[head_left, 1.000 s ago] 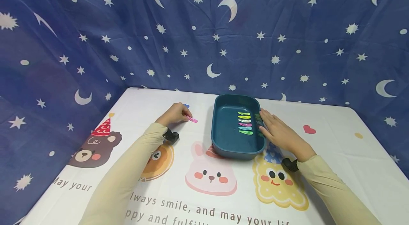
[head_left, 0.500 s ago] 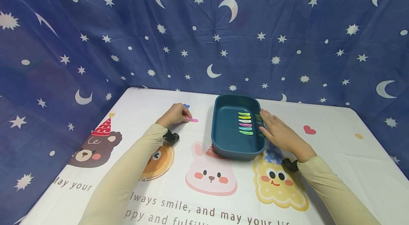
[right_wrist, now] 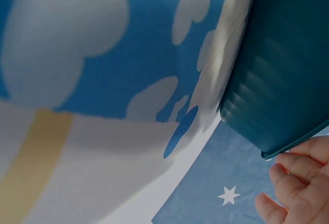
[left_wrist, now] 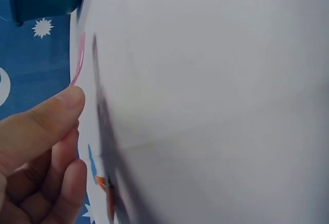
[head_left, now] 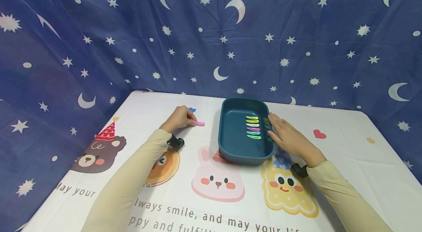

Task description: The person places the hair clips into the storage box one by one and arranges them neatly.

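Note:
My left hand (head_left: 179, 119) pinches a pink snap hair clip (head_left: 199, 123) by one end, to the left of a dark teal tray (head_left: 234, 142). The left wrist view has this clip (left_wrist: 80, 54) jutting past the thumb tip, a little above the white cloth with its shadow beside it. Inside the tray, several hair clips (head_left: 252, 125) in green, yellow, white, pink and blue lie in a neat column towards the right wall. My right hand (head_left: 290, 136) rests against the tray's right side, fingers stretched along the rim; the right wrist view shows the fingers (right_wrist: 303, 167) touching that rim.
A white tablecloth (head_left: 356, 173) with printed cartoon figures and lettering covers the table. Behind it and along the left hangs a blue curtain (head_left: 184, 60) with moons and stars. A black wrist strap (head_left: 299, 169) sits on the right wrist, another on the left.
The pink hair clip has turned slightly and lies more level in the left fingers, which have barely shifted. My right hand and the tray stay in place.

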